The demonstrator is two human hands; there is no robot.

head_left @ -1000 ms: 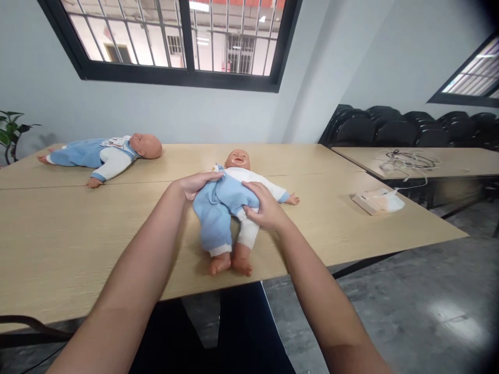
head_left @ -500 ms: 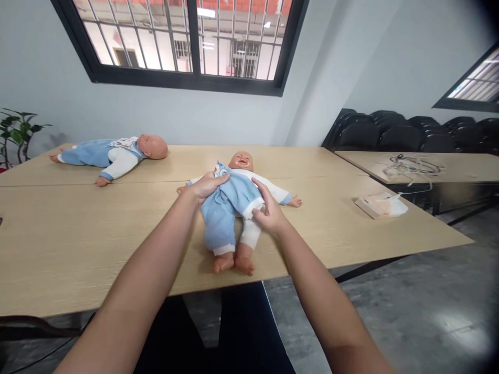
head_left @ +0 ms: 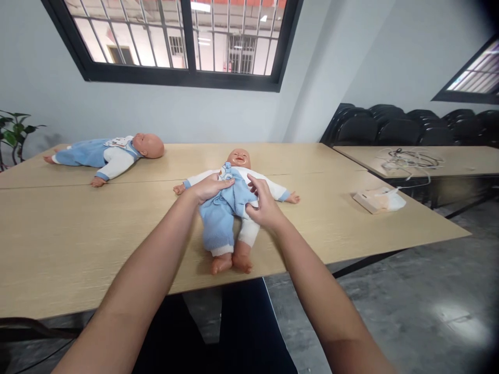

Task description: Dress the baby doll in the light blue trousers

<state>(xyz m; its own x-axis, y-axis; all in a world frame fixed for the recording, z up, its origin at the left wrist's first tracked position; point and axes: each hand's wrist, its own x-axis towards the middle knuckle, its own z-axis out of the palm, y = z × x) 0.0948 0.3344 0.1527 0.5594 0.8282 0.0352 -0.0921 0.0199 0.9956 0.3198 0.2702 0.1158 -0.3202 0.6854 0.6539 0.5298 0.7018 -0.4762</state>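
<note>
A baby doll [head_left: 238,158] in a white top lies on its back at the near edge of the wooden table [head_left: 78,234], feet toward me. Blue knitted overalls [head_left: 218,223] cover its legs and belly. My left hand [head_left: 208,188] grips the overalls' bib at the doll's chest. My right hand [head_left: 262,206] pinches the blue fabric at the doll's right side, by its waist. Both hands pull the cloth up over the torso.
A second doll [head_left: 113,153] in blue and white lies at the table's far left. A tissue pack [head_left: 378,200] sits at the right. Cables [head_left: 409,158] lie on a side table, black chairs [head_left: 390,130] behind it. A plant [head_left: 11,135] stands at far left.
The overalls' bib has come up from the doll's belly to its chest. Both hands moved up and closer together on the fabric. The doll's left arm has come into view.
</note>
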